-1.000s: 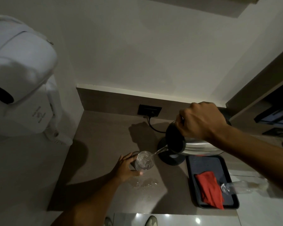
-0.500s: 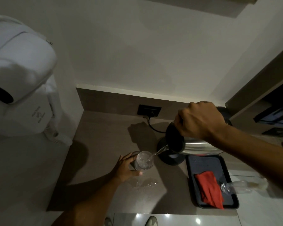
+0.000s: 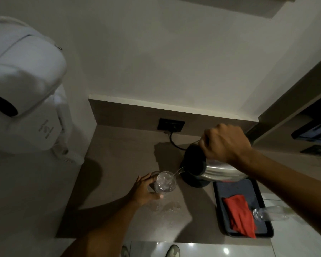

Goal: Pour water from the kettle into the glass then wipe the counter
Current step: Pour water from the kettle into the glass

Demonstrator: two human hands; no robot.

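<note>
My right hand (image 3: 224,143) grips the handle of a steel kettle (image 3: 219,170) that is tipped to the left above its black base (image 3: 193,181). A thin stream of water runs from the spout into a clear glass (image 3: 166,181) standing on the brown counter (image 3: 119,164). My left hand (image 3: 144,191) wraps around the left side of the glass and steadies it. Spilled water drops (image 3: 167,208) glisten on the counter just in front of the glass. A red cloth (image 3: 239,213) lies on a black tray (image 3: 248,188) at the right.
A clear bottle (image 3: 269,213) lies on its side at the tray's right edge. A black wall socket (image 3: 170,125) with the kettle cord sits on the backsplash. A white wall-mounted appliance (image 3: 24,86) hangs at the left. Shoes (image 3: 172,251) show below the counter's front edge.
Almost nothing has moved. Water keeps streaming from the tilted kettle into the glass, and both hands hold their places.
</note>
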